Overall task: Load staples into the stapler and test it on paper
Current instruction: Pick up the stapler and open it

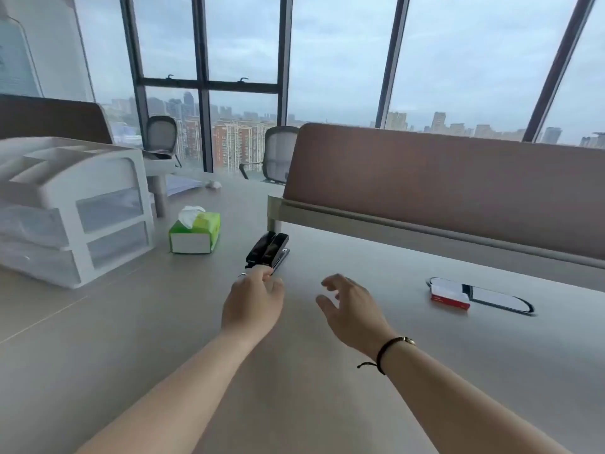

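A black stapler (268, 251) lies on the grey desk (163, 322) just in front of the partition's foot. My left hand (252, 304) reaches toward it, its fingertips at the stapler's near end; whether they grip it I cannot tell. My right hand (352, 309) hovers to the right of the stapler with relaxed, slightly curved fingers and holds nothing. A small red and white box (449, 293), possibly staples, lies farther right beside a cable slot (501, 298). No sheet of paper is near my hands.
A white drawer organiser (70, 209) stands at the left, a green tissue pack (194, 234) beside it. A brown partition (442, 188) runs along the desk's back. Some sheets of paper (183, 185) and a crumpled scrap (212, 184) lie far back. Office chairs stand before the windows.
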Demonstrator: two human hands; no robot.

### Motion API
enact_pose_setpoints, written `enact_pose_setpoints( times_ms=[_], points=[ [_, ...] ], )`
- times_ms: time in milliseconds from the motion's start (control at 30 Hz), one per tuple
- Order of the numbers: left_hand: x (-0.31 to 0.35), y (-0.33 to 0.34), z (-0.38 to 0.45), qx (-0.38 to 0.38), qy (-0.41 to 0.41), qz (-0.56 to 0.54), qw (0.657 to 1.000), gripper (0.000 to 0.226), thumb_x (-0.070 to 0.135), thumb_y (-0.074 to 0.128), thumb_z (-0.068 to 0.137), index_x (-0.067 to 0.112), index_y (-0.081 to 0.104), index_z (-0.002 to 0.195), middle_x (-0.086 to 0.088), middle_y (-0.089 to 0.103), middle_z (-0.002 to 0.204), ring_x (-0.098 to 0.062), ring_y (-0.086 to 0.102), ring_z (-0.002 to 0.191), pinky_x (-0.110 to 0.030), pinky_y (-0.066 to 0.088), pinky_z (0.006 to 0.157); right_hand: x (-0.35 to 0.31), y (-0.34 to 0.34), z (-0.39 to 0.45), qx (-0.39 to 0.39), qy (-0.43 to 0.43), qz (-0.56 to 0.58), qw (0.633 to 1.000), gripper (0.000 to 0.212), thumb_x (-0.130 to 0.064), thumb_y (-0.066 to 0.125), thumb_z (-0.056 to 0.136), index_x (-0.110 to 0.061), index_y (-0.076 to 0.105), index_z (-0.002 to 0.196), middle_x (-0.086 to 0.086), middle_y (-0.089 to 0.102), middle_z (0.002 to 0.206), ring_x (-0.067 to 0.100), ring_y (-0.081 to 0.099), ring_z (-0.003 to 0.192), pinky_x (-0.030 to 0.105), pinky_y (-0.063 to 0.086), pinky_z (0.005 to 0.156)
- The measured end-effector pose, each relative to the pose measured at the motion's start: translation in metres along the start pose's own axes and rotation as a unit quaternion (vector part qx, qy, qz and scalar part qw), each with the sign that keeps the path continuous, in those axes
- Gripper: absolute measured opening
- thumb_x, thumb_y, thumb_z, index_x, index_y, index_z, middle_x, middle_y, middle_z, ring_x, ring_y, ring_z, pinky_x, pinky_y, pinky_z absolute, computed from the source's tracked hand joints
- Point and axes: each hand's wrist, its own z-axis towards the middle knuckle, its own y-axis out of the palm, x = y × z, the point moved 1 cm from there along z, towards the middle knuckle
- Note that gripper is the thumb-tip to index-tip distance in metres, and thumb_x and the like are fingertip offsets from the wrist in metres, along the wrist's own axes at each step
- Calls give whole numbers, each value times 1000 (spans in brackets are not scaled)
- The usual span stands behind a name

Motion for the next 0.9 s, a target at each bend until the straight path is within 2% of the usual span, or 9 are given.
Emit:
enact_pose_setpoints(
  times_ms=[100,233,367,433,567,700,900],
  points=[
    [-13,23,45,17,1,18,1000,40,30,58,92,16,58,130,-7,63,124,-28,58,116,-36,48,88,-2,28,64,-6,9,44,999,38,-39,50,96,-22,53,130,-4,61,133,19,60,116,36,50,94],
    [-28,46,80,4,-4,58,998,40,36,60,91,15,56,126,-9,52,122,-32,55,114,-39,49,85,-6,57,133,-17,32,128,991,42,-36,46,99,-20,46,138,-2,54,143,21,55,125,40,46,104],
    [-38,55,87,6,2,103,995,40,35,58,93,17,55,128,-8,45,129,-31,48,119,-41,49,89,-9,84,183,-59,54,223,972,50,-36,45,100,-20,37,147,-1,44,153,21,44,137,32,34,109],
    [-40,54,87,12,12,89,996,35,32,58,94,18,57,126,-7,46,129,-30,50,119,-41,50,87,-12,97,194,-58,63,264,961,50,-34,48,99,-16,40,145,1,47,151,18,45,136,28,34,106],
    [-38,53,86,8,25,84,996,26,32,58,91,17,61,112,-6,54,122,-29,56,113,-41,52,84,-14,98,192,-21,94,296,950,49,-28,62,92,-14,49,137,1,58,136,18,57,119,25,40,93],
    [-32,53,78,-24,50,106,993,27,38,57,88,15,61,100,-6,65,102,-30,61,100,-37,50,73,-7,78,163,-10,111,292,950,47,-30,69,84,-15,53,127,-1,61,123,16,58,107,28,45,90],
    [-4,45,43,-107,105,67,986,29,45,58,87,23,65,104,0,68,102,-26,64,96,-37,52,73,9,44,67,20,130,293,947,38,-33,73,82,-18,51,108,-6,61,103,14,61,101,27,50,82]
  ],
)
